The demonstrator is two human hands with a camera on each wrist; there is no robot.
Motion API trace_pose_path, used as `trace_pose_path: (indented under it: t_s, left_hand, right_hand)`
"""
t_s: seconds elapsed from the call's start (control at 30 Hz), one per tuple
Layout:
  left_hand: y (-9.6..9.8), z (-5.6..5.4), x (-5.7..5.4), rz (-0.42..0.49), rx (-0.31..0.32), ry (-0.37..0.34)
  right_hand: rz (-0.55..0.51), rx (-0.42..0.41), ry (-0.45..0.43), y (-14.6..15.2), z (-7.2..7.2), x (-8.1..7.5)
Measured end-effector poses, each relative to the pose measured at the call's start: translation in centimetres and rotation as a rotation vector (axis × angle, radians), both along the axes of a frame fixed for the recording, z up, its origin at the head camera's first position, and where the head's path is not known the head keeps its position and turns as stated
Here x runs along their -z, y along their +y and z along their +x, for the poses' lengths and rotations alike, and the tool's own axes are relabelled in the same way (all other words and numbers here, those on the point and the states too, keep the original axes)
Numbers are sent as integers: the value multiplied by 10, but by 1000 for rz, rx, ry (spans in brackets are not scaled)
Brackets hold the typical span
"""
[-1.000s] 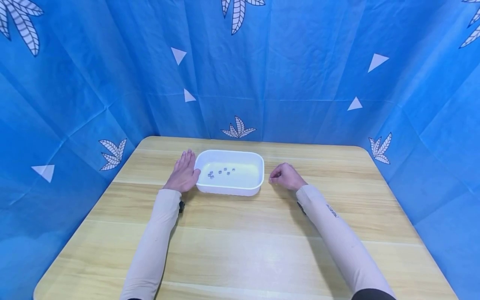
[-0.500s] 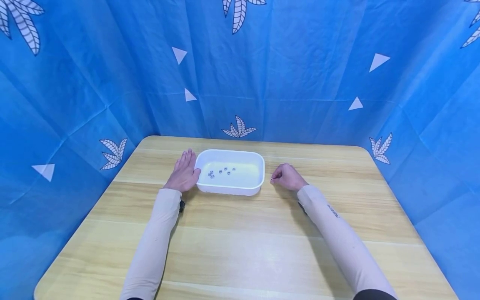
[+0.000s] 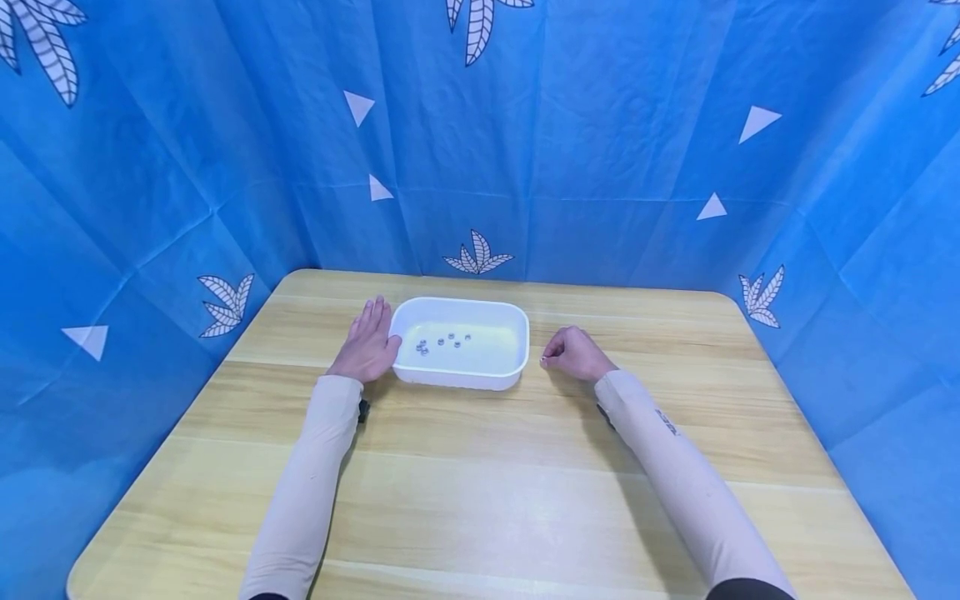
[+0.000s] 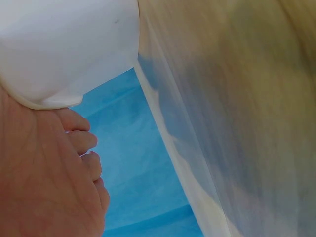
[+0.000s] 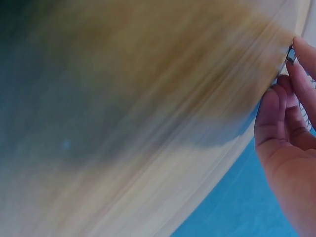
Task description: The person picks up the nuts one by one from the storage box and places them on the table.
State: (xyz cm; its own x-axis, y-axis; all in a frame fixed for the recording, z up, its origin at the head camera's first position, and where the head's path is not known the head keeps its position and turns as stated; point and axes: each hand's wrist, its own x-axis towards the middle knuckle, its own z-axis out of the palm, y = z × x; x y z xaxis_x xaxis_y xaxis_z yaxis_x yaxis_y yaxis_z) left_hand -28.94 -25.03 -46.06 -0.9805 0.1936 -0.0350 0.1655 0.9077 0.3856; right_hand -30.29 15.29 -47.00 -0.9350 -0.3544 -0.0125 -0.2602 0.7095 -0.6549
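A white plastic tub (image 3: 491,382) stands on the wooden table, with several small silvery nuts (image 3: 441,342) scattered over its floor, mostly toward the left. My left hand (image 3: 365,346) lies flat against the tub's left end, fingers straight and thumb at the rim. In the left wrist view the palm (image 4: 44,168) touches the tub's wall (image 4: 69,44). Just right of the tub, low over the table, my right hand (image 3: 576,353) pinches a small metal nut (image 5: 291,56) between thumb and index fingertip. The other fingers of that hand are curled.
The light wooden table (image 3: 480,500) has rounded corners. A blue curtain (image 3: 615,150) with white leaves and triangles hangs behind it and along both sides.
Both hands stay almost still, and the tub and its nuts keep their places. A glint of the nut at my right fingertips shows more clearly than one second ago.
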Motion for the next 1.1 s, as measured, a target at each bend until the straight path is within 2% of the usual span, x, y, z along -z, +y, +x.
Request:
trace_pose_path:
  t_s: [0.2,0.63,0.9,1.1]
  left_hand:
    - [0,1,-1,-5,1,3]
    - [0,1,-1,-5,5,0]
    - [0,-1,0,-12,4,4]
    - [1,1,-1,-10,7,12]
  right_hand:
    - [7,2,3,-2,1,-2]
    - [-37,33,-96,2,1,-6]
    - [-95,87,-42,-2,-2,-19]
    - [-170,78,9,-9,-1,-29]
